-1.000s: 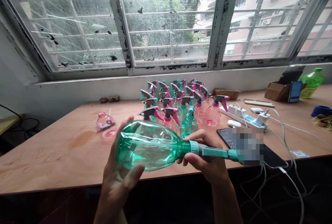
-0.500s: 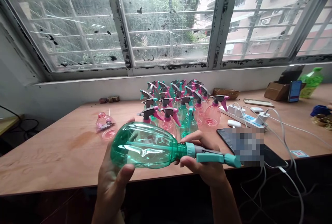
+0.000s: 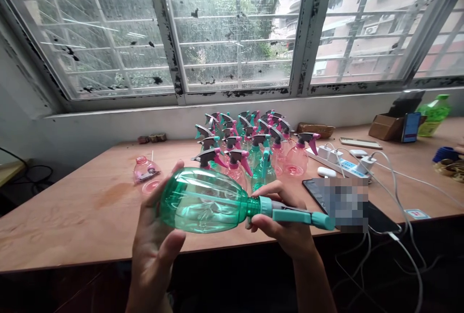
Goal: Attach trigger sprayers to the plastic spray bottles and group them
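A clear green spray bottle (image 3: 206,201) lies on its side in the air above the table's front edge, its base to the left. My left hand (image 3: 154,240) is cupped round the base end, thumb below in front and fingers behind. My right hand (image 3: 286,226) pinches the turquoise collar (image 3: 266,206) at the neck between thumb and fingers. Beyond the collar, the grey and turquoise trigger head (image 3: 302,217) points right, over the right hand. A thin tube shows inside the bottle.
Several pink and green spray bottles (image 3: 237,158) stand grouped behind my hands. A pink bottle with a loose sprayer (image 3: 147,172) is at the left. To the right are a power strip (image 3: 344,164) with cables, a dark tablet (image 3: 315,197) and a cardboard box (image 3: 386,126).
The bottle has rolled about its long axis, and its base has moved slightly right. My left hand's thumb and fingers have shifted a little left. The right hand stays at the collar.
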{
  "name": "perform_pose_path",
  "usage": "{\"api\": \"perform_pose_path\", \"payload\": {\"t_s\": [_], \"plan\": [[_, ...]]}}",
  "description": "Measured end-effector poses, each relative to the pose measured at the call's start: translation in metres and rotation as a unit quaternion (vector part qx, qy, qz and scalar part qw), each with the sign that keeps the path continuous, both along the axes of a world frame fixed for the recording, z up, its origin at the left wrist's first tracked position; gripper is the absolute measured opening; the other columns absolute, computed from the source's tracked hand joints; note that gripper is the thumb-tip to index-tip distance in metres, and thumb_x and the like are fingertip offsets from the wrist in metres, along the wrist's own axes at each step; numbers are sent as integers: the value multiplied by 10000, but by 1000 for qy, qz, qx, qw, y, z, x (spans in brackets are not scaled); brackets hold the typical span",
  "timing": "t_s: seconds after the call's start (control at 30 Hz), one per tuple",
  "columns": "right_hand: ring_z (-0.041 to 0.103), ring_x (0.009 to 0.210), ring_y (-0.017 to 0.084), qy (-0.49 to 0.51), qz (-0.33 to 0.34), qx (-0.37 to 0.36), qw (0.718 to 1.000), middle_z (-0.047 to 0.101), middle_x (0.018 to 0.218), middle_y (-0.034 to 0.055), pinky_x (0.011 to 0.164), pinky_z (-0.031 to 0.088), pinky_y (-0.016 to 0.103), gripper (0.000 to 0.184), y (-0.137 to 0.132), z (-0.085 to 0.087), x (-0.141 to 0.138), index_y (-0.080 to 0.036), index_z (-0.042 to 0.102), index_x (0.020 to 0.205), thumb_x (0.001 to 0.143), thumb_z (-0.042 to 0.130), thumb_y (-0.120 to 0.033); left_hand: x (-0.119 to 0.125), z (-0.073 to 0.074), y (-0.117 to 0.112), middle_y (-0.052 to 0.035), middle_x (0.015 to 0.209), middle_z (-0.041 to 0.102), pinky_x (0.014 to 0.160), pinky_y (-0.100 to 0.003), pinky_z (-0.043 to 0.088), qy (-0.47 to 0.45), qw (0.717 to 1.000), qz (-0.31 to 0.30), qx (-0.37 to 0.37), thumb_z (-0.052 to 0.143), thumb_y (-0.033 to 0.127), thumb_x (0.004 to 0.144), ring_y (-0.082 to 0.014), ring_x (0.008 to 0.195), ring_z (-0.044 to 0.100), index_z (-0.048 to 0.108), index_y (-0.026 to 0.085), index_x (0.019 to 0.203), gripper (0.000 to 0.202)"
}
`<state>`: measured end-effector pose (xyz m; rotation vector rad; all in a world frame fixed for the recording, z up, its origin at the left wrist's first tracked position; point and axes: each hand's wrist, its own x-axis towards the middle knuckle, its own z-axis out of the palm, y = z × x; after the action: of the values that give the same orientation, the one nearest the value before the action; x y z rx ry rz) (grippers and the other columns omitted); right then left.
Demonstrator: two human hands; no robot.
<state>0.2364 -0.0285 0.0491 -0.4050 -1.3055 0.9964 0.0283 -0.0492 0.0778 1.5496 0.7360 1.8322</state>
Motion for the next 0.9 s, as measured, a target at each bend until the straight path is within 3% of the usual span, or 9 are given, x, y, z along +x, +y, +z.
{"api": "perform_pose_path", "payload": {"t_s": [0.1, 0.17, 0.3, 0.53, 0.7, 0.8, 0.9], "plan": [[744, 591, 160, -3, -10, 4, 1000, 741, 720, -9, 550, 619, 223, 283, 2, 0, -1, -227, 661, 982, 780, 857, -201, -4, -6, 7, -43, 1601, 418, 1135, -441, 468, 35, 999, 33, 15, 770, 262, 856, -341, 1489, 347, 573, 315, 1397, 578], [743, 585, 163, -2, -15, 1, 1000, 742, 734, -4, 541, 619, 227, 277, 3, -1, -2, -225, 658, 986, 788, 851, -212, -5, -9, 10, -42, 1587, 438, 1165, -449, 428, 40, 998, 46, 17, 780, 209, 844, -337, 1493, 342, 557, 321, 1422, 630], [744, 585, 185, -3, -24, -3, 1000, 728, 710, -4, 519, 625, 257, 257, 4, -3, -2, -222, 654, 981, 803, 839, -242, -8, -11, 10, -62, 1435, 609, 1147, -498, 436, 38, 997, 74, 7, 825, 208, 801, -362, 1398, 488, 550, 336, 1430, 699], [723, 577, 180, -24, -49, -4, 999, 723, 697, -6, 525, 613, 266, 261, 2, -2, -2, -231, 657, 984, 800, 841, -251, -1, -7, 14, -83, 1400, 625, 1126, -472, 453, -23, 998, 23, 50, 802, 396, 819, -340, 1382, 503, 612, 274, 1282, 515], [713, 584, 165, -27, -45, -8, 999, 726, 717, -6, 516, 594, 245, 264, 0, 0, -5, -230, 661, 994, 800, 840, -236, 16, 1, 18, -74, 1422, 612, 1137, -509, 415, -97, 990, 78, 64, 839, 316, 790, -332, 1405, 478, 642, 252, 1055, 337], [725, 585, 171, -5, -38, -29, 999, 730, 732, -10, 498, 604, 243, 292, 0, 2, -8, -229, 650, 988, 785, 858, -247, 16, 1, 19, -59, 1403, 623, 1168, -491, 374, -94, 990, 81, 72, 848, 276, 781, -317, 1415, 465, 665, 264, 1077, 348], [714, 568, 159, 10, -44, -39, 998, 723, 728, -20, 511, 618, 249, 310, 1, 3, -9, -227, 647, 984, 773, 872, -253, 11, -2, 21, -45, 1330, 663, 1136, -451, 422, -73, 992, 76, 72, 844, 203, 782, -296, 1368, 519, 664, 291, 1156, 424]]}}
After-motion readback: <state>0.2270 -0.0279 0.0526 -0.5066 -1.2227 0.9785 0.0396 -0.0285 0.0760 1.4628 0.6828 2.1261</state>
